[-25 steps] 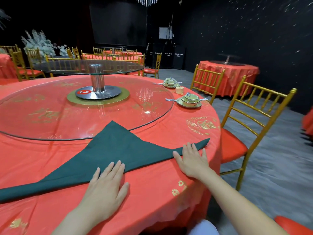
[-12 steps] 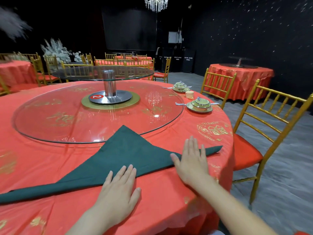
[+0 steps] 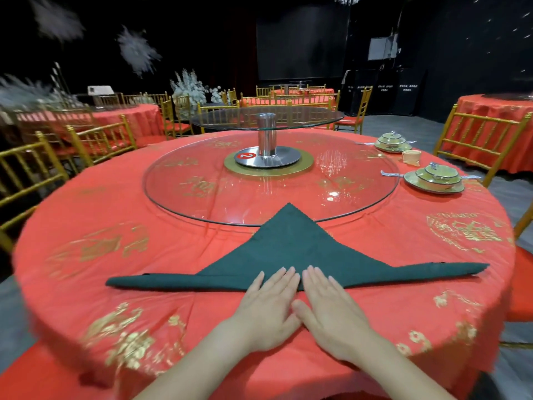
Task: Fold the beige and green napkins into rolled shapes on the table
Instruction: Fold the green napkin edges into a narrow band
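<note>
Both our hands lie flat, fingers straight, gripping nothing: left hand (image 3: pixel 266 310) and right hand (image 3: pixel 331 313) side by side, fingertips on the green napkin's (image 3: pixel 291 249) rolled near edge, its triangular point aimed away beyond them.

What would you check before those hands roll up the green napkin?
1. Left hand and right hand flat, side by side, fingers on the rolled edge: ok.
2. Green napkin lying smooth: ok.
3. Napkin tip clear of glass turntable: not ok, it overlaps the rim.
4. Roll equally tight at both ends: cannot tell.
5. Dishes well off to the right: ok.
</note>
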The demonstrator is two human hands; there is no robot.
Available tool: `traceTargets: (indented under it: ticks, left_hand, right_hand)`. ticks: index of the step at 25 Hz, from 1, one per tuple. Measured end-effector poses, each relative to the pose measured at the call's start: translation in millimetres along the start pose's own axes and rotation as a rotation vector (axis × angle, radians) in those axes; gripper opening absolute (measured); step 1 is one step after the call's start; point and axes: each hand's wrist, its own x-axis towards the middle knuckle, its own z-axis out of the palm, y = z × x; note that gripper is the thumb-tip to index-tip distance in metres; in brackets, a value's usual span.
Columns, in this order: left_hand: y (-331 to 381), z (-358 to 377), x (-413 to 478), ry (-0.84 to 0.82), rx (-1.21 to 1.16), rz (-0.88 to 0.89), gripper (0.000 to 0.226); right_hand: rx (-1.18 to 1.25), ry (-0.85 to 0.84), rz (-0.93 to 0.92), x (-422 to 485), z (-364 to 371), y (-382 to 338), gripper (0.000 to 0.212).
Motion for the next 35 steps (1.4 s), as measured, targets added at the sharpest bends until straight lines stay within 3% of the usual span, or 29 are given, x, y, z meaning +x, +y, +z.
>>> traceTargets:
  ticks: [3, 8, 13, 29, 35]
  left_hand:
    - [-20.6, -4.1, -15.3, -0.017, 0.033, -0.067, 0.066]
    - [-58.8, -12.3, -44.4, -0.080, 0.058, -0.156, 0.064]
    - [-87.5, -18.3, -64.2, -0.102, 0.044, -0.200, 0.083]
    - [-148.5, -25.2, -109.3, -0.078, -0.014, -0.404, 0.088]
    - [-122.8, -32.1, -89.1, -0.083, 0.002, -0.462, 0.090]
  right_hand:
    - [-0.016, -0.017, 0.011, -1.4, -2.5, -2.2, 0.134]
    - [-0.044, -0.004, 0.018, -3.4, -4.4, -1.5, 0.136]
    - [-0.046, -0.003, 0.025, -5.7, -5.2, -1.3, 0.133]
    - [-0.039, 0.000, 0.027, -6.5, -4.9, 0.0, 0.128]
    - [-0.074, 0.002, 0.014, -0.8, -8.0, 3.2, 0.139]
